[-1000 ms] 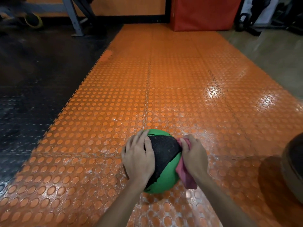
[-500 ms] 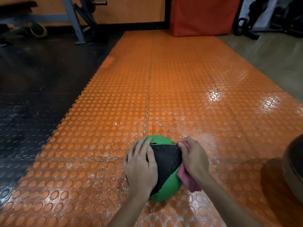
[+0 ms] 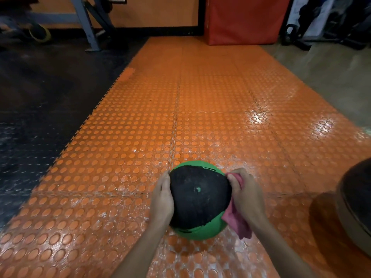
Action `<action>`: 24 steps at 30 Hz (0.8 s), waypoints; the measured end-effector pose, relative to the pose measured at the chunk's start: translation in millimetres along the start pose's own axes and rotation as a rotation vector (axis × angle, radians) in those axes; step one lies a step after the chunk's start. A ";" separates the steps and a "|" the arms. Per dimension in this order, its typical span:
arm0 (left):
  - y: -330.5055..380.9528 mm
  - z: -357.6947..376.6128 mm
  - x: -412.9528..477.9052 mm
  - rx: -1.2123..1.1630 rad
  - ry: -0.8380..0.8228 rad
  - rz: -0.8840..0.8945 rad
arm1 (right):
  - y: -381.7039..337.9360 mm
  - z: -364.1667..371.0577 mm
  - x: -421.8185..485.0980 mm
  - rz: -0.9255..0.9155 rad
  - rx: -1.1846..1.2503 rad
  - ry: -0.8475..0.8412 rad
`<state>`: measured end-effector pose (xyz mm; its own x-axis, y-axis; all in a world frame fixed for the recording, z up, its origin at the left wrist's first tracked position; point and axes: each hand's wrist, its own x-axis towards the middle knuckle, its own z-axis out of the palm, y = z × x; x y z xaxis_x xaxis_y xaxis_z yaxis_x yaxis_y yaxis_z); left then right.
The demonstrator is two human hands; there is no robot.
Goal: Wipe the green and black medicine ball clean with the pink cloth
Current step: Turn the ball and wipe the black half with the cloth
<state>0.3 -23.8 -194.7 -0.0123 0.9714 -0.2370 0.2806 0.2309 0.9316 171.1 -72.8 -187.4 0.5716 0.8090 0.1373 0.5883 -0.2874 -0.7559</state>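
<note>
The green and black medicine ball [image 3: 197,197] rests on the orange studded floor mat [image 3: 140,147], with a broad black panel facing up and green showing at its far rim and near underside. My left hand [image 3: 162,197] lies flat against the ball's left side, fingers straight. My right hand [image 3: 246,194] presses the pink cloth [image 3: 236,221] against the ball's right side, fingers curled over the cloth. Part of the cloth hangs down below that hand.
A second dark, tan-edged ball [image 3: 355,207] sits at the right edge of the mat. Black rubber flooring [image 3: 40,117] lies to the left, bare concrete [image 3: 331,77] to the right. A red padded box [image 3: 245,19] and a grey metal frame [image 3: 86,23] stand at the far end.
The ball has turned so the black panel now faces up. My left hand slid from the top to the left side. My right hand with the cloth stayed on the right side.
</note>
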 end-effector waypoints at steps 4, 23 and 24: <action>18.9 30.6 -13.2 0.124 0.101 0.104 | -23.6 -15.5 1.7 -0.141 -0.200 0.004; 45.1 85.9 -26.7 0.624 -0.024 0.297 | -16.8 -34.5 -12.0 -0.184 -0.200 0.139; 43.5 83.0 -24.9 0.605 -0.024 0.297 | -21.1 -30.3 -13.7 -0.255 -0.246 0.134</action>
<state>92.5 -42.5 -171.1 0.1680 0.9858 -0.0072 0.7573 -0.1244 0.6411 168.2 -93.4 -154.0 0.4495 0.8006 0.3962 0.8316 -0.2131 -0.5129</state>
